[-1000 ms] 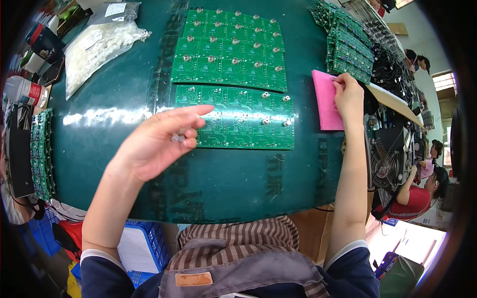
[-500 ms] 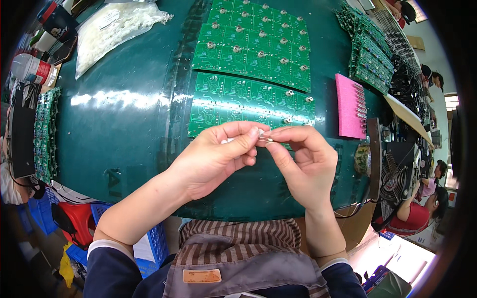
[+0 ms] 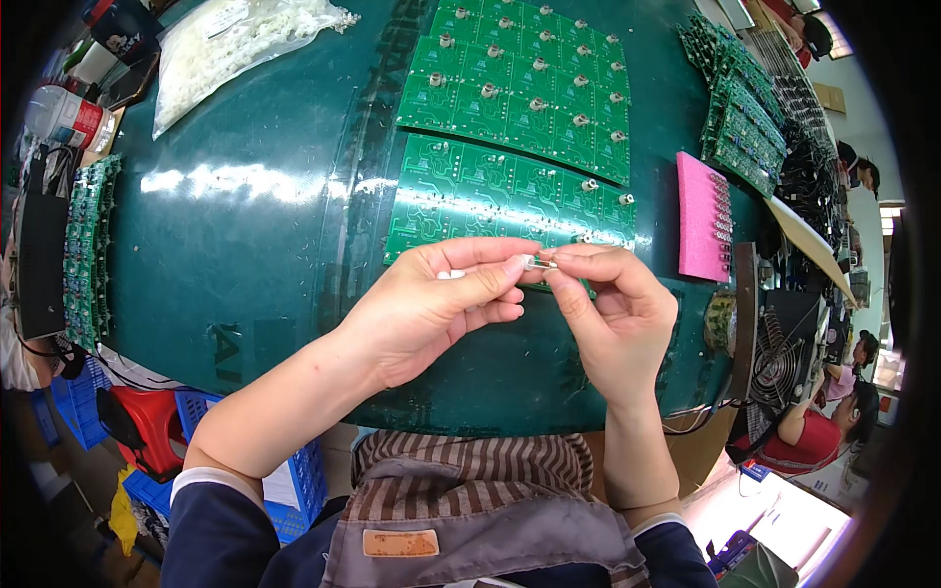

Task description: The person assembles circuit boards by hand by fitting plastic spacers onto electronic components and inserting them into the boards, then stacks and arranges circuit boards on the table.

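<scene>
Close together above the near edge of a green circuit board panel (image 3: 470, 191), both my hands are closed on small parts. My left hand (image 3: 417, 309) pinches a small white spacer (image 3: 530, 262) between thumb and forefinger; another white piece (image 3: 451, 274) shows by its curled fingers. In the fingertips of my right hand (image 3: 622, 318) is a small component with thin wire leads (image 3: 545, 265), its leads lined up at the spacer. Whether they have entered the spacer is too small to tell. White-based components stand along the panel's right side; its left part is bare.
Beyond lies a second panel (image 3: 515, 83) with rows of mounted components. Pink foam (image 3: 698, 216) holds several components along its right edge. A bag of white pieces (image 3: 230, 54) lies far left. Stacked boards (image 3: 740, 127) and a small fan (image 3: 779, 348) stand right; co-workers sit beyond.
The leaded component has turned from below the spacer into line with it. Both hands and the tabletop things sit slightly further right in the picture, as the view has shifted.
</scene>
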Motion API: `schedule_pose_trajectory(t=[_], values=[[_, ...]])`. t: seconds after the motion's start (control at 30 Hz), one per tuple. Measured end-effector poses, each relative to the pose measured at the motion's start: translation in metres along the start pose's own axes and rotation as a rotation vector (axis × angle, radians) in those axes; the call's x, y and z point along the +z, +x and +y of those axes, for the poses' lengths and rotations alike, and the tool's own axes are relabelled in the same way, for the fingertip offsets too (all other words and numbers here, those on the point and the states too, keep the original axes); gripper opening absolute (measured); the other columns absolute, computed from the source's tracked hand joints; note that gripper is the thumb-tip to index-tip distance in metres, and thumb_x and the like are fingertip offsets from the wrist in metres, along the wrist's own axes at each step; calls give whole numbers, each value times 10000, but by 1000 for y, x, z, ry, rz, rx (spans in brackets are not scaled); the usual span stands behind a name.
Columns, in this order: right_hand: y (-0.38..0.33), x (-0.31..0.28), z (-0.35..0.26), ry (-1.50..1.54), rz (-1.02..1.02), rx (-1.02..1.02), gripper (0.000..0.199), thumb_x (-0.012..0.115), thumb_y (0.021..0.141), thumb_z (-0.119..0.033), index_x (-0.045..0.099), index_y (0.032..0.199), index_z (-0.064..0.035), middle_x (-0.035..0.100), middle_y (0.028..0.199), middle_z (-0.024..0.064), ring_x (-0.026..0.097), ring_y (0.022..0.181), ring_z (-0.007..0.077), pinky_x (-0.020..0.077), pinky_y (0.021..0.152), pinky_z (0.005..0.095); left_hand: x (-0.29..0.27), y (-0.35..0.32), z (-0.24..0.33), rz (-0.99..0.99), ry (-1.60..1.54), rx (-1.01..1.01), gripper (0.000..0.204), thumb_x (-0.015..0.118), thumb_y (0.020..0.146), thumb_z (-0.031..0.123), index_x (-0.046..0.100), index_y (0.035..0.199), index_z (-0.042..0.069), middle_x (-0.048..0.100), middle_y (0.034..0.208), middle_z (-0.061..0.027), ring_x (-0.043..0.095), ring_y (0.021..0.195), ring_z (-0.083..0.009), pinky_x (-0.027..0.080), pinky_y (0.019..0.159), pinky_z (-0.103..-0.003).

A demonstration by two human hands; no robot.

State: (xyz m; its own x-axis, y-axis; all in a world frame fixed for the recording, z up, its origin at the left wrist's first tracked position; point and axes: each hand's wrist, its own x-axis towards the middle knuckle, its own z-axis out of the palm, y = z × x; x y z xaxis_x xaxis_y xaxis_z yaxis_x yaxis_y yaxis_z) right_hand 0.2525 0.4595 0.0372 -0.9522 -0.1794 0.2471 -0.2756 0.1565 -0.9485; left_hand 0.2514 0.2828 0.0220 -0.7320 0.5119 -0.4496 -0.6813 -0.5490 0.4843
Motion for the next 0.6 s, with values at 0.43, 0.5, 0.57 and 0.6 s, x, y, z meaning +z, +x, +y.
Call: schedule_pose_trajectory(t=[0.43, 0.5, 0.57, 0.6], values=[[12, -1, 2, -38, -32, 85, 105, 675, 721, 58, 665, 812, 7, 673, 811, 109, 650, 783, 165, 506, 695, 258, -3, -3, -2, -5, 107, 57, 353, 592, 879, 139, 519, 1205, 23, 624, 1018, -82, 579, 769, -72, 498, 737, -239], [31, -8, 7, -275, -57, 2, 81, 666, 739, 9, 666, 819, -1, 675, 794, 98, 650, 756, 153, 500, 681, 260, 0, -3, -3, 33, 67, 67, 355, 567, 896, 165, 510, 1216, 23, 609, 1067, -106, 574, 792, -77, 490, 769, -239], [53, -16, 21, -484, -16, -77, 77, 648, 764, -44, 662, 830, -8, 671, 779, 100, 652, 722, 159, 495, 662, 266, 0, -1, -5, -12, 89, 52, 355, 534, 912, 178, 486, 1216, 2, 581, 1124, -137, 576, 865, -105, 482, 818, -256], [63, -18, 25, -546, -10, -85, 86, 647, 768, -63, 661, 831, -6, 670, 781, 104, 653, 711, 172, 494, 651, 270, 1, -1, -5, -11, 70, 26, 344, 527, 914, 174, 478, 1202, -10, 573, 1134, -145, 575, 900, -126, 477, 838, -271]])
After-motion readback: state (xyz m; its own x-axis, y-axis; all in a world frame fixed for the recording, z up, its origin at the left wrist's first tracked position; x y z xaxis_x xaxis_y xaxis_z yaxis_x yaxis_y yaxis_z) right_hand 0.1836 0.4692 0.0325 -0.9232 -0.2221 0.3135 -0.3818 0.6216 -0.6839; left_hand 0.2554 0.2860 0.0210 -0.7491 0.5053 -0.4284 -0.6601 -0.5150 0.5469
